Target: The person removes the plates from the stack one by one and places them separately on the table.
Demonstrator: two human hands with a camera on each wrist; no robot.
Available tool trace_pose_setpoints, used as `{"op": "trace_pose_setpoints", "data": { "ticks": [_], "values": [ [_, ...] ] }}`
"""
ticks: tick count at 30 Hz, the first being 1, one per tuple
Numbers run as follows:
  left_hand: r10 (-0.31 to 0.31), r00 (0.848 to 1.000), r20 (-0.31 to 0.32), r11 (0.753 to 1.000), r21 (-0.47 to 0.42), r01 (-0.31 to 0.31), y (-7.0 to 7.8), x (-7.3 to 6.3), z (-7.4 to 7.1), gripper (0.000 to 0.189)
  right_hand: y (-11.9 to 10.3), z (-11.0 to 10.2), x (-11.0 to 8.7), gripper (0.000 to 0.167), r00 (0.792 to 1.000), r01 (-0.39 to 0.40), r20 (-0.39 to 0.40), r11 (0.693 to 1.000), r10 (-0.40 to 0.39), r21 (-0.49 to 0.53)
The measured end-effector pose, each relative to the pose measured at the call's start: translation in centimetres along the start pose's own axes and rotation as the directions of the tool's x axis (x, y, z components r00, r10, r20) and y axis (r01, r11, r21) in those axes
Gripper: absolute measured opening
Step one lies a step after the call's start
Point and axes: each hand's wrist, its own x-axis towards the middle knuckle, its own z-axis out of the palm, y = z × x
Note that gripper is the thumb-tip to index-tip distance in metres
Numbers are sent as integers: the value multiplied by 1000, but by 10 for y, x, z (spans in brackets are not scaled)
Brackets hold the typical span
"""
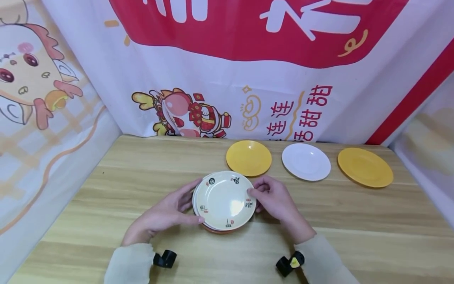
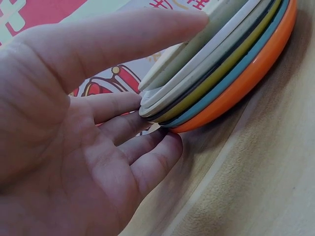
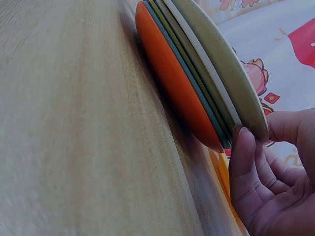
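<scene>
A stack of round plates (image 2: 236,69) sits on the wooden table, orange at the bottom, then teal, olive, dark-edged and white rims. On top lies a cream plate (image 1: 225,201) with small dark and red printed marks, its edge slightly raised off the white plate below. My left hand (image 1: 170,213) holds the stack's left side, bent fingers against the rims and thumb at the top edge. At the right edge, my right hand (image 3: 275,182) pinches the cream plate, with the thumb on its upper face and fingers under its rim.
Behind the stack, a yellow plate (image 1: 249,158), a white plate (image 1: 306,161) and a second yellow plate (image 1: 365,167) lie in a row along the back of the table (image 1: 106,189). A printed cloth (image 1: 248,75) hangs behind them.
</scene>
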Motion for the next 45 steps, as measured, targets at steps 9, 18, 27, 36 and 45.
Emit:
{"op": "trace_pose_setpoints", "data": {
  "ticks": [9, 18, 27, 36, 45],
  "values": [
    [23, 1000, 18, 999, -28, -23, 2, 1, -2, 113, -1, 0, 5, 20, 1000, 2, 4, 1000, -2, 1],
    [13, 1000, 11, 999, -38, -13, -1, 0, -2, 113, -2, -1, 1, 21, 1000, 4, 14, 1000, -4, 1],
    [12, 1000, 4, 999, -45, -12, -1, -2, -2, 115, -2, -1, 1, 24, 999, -21, 27, 1000, 20, 23],
    [-1, 1000, -9, 999, -42, 1, -1, -2, 0, 114, -1, -1, -2, 24, 999, -33, 25, 999, 33, 8],
    [-5, 1000, -8, 998, -55, 5, -2, -2, 0, 114, -1, 0, -2, 25, 999, -41, 24, 999, 40, 10]
  ]
}}
